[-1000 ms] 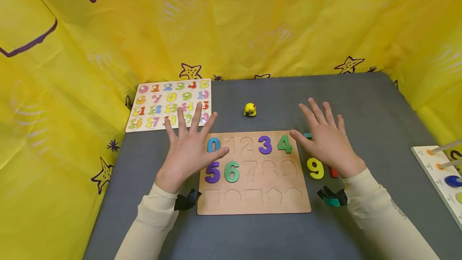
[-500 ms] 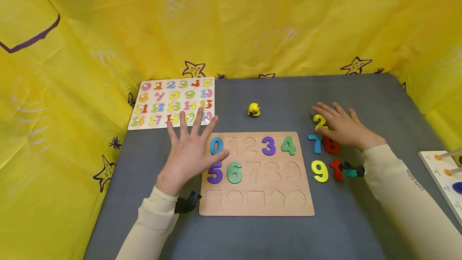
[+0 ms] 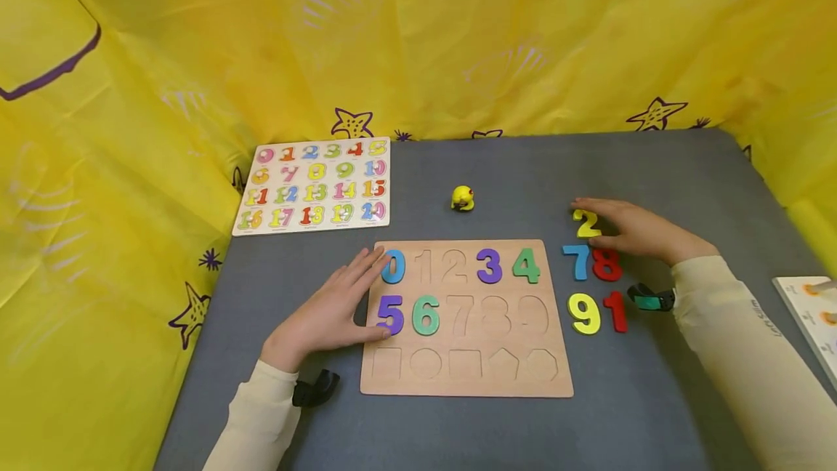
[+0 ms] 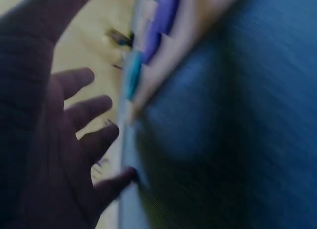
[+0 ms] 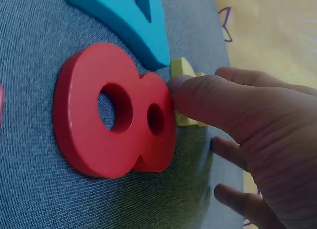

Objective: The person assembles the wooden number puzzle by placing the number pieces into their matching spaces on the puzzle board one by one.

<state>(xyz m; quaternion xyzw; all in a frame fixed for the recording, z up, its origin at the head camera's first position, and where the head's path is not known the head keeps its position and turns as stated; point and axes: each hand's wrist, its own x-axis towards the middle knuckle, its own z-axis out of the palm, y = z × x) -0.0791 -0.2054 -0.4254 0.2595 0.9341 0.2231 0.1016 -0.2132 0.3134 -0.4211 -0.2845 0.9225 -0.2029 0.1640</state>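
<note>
My right hand (image 3: 644, 231) reaches over the yellow number 2 (image 3: 586, 224), thumb on its near side and index finger beyond it. The 2 lies flat on the table. In the right wrist view the thumb overlaps the 2, beside the red number 8 (image 5: 111, 110); the other fingers are spread. My left hand (image 3: 330, 311), fingers loosely bent and holding nothing, is at the left edge of the wooden number board (image 3: 425, 384). Its fingertips overlap the blue 0 (image 3: 394, 267) and purple 5 (image 3: 391, 315) in the head view. The board also holds a purple 3, green 4 and green 6.
Blue 7 (image 3: 576, 262), yellow 9 (image 3: 584, 313) and red 1 (image 3: 615, 311) lie right of the board. A second number puzzle (image 3: 314, 230) is at the back left, with a small yellow toy (image 3: 462, 198) behind the board. A pegged white board (image 3: 807, 318) stands at the right edge.
My right hand has moved right, from beside the board to the yellow 2, its thumb and fingers lowering around it. My left hand has come down and left, its spread fingers drawing together.
</note>
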